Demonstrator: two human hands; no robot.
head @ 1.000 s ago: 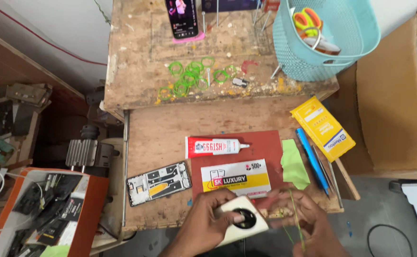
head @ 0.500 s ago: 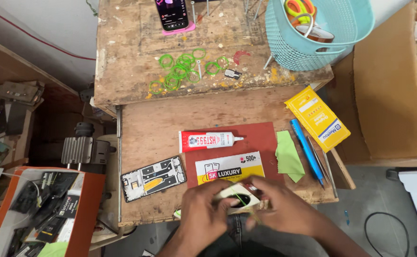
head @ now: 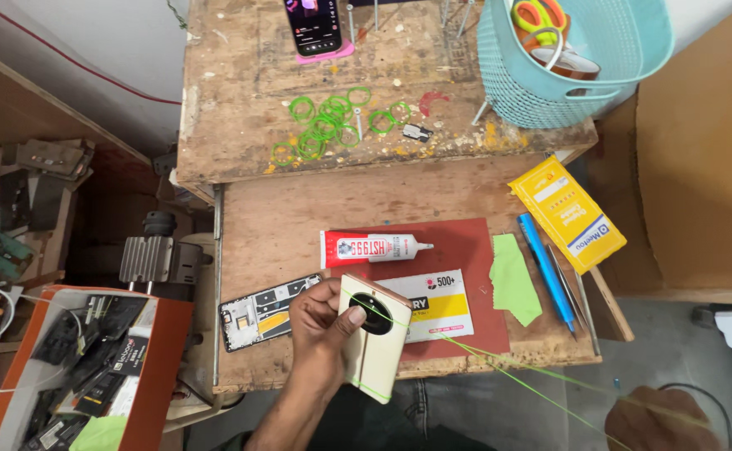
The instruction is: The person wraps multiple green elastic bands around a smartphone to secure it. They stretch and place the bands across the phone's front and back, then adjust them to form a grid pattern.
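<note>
Head view: left hand [head: 320,321] grips upright beige phone [head: 372,338]; right hand [head: 662,418] pulls green band [head: 516,376] taut

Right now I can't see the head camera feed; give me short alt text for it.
The left hand holds a cream phone back with a round black camera ring over a wooden workbench, while the right hand pulls a green rubber band stretched from it. On the bench lie a glue tube, a red mat, a green cloth and a phone frame.

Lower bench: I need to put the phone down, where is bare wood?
Bare wood lies above the glue tube, between the red mat and the upper shelf edge. The right side is crowded: green cloth, blue tool, yellow box.
</note>
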